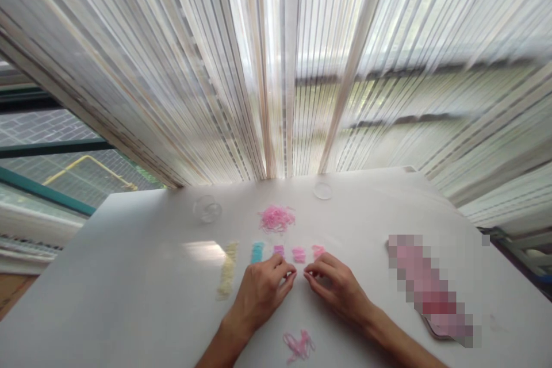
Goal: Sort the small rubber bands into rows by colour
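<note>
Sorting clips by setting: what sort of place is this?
Probably a room in a home, though that's a guess. A white table stands by long striped curtains, and a brick-patterned surface shows outside at the left.

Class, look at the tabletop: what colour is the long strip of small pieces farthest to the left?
The strip is pale yellow, seen in the head view.

"How did the pink heap (277, 219) look?"
"Loose, tangled, thin-stranded. Nearer the person than it lay a long yellow bunch (228, 270) and teal bunch (257, 252) leftward, a purple bunch (279, 250) straight on, two pink bunches (299, 255) rightward."
"And the pink loops (297, 346)?"
"Scattered, well nearer than the heap."
</note>
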The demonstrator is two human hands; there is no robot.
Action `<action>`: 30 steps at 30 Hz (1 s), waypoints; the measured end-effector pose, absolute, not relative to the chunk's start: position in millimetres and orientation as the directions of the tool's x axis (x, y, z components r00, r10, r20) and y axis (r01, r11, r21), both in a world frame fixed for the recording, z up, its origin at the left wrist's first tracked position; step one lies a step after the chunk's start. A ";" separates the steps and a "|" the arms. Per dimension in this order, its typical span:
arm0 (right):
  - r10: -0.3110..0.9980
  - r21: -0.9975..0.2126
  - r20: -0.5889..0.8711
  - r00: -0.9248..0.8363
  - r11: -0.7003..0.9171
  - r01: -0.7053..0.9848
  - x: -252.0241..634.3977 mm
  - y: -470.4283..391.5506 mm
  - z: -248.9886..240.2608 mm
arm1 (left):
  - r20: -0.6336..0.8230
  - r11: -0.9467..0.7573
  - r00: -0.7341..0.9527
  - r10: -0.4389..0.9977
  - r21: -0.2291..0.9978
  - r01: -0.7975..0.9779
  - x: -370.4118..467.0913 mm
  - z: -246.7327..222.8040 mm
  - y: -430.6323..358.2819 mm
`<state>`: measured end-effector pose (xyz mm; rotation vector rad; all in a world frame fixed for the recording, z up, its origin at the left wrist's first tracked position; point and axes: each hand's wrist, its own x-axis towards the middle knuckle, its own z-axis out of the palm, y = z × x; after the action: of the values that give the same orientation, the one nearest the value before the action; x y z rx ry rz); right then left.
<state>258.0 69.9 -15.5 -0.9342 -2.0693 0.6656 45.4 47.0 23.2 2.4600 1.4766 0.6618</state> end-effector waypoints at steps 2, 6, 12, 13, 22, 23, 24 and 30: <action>0.806 -0.688 0.425 -0.413 0.583 0.431 258.9 71.6 -16.9 | 0.257 -0.468 0.396 0.882 0.369 0.803 49.6 24.8 55.7; 0.823 -0.654 0.429 -0.374 0.568 0.499 262.6 73.5 -18.7 | 0.264 -0.454 0.374 0.889 0.402 0.795 57.8 18.1 62.8; 0.812 -0.607 0.413 -0.413 0.584 0.540 267.2 72.8 -14.4 | 0.310 -0.490 0.385 0.869 0.430 0.759 60.0 10.4 59.6; 0.804 -0.597 0.417 -0.423 0.594 0.540 268.8 73.6 -12.5 | 0.319 -0.493 0.384 0.867 0.432 0.755 59.8 10.4 59.2; 0.795 -0.556 0.341 -0.501 0.601 0.575 309.6 99.0 2.6 | 0.402 -0.528 0.363 0.840 0.457 0.715 54.0 6.9 53.3; 0.804 -0.557 0.328 -0.496 0.589 0.586 312.5 100.8 2.5 | 0.400 -0.527 0.364 0.841 0.460 0.714 53.2 6.5 52.6; 0.810 -0.559 0.318 -0.493 0.580 0.593 314.5 102.2 2.1 | 0.396 -0.526 0.364 0.843 0.462 0.714 52.6 6.2 52.0; 0.818 -0.587 0.312 -0.483 0.566 0.579 314.0 102.8 0.4 | 0.397 -0.518 0.353 0.847 0.472 0.713 51.0 7.1 50.5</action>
<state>314.0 102.8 0.4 -1.1148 -2.2307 0.5504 51.0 50.5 7.1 2.3973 1.4067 0.9039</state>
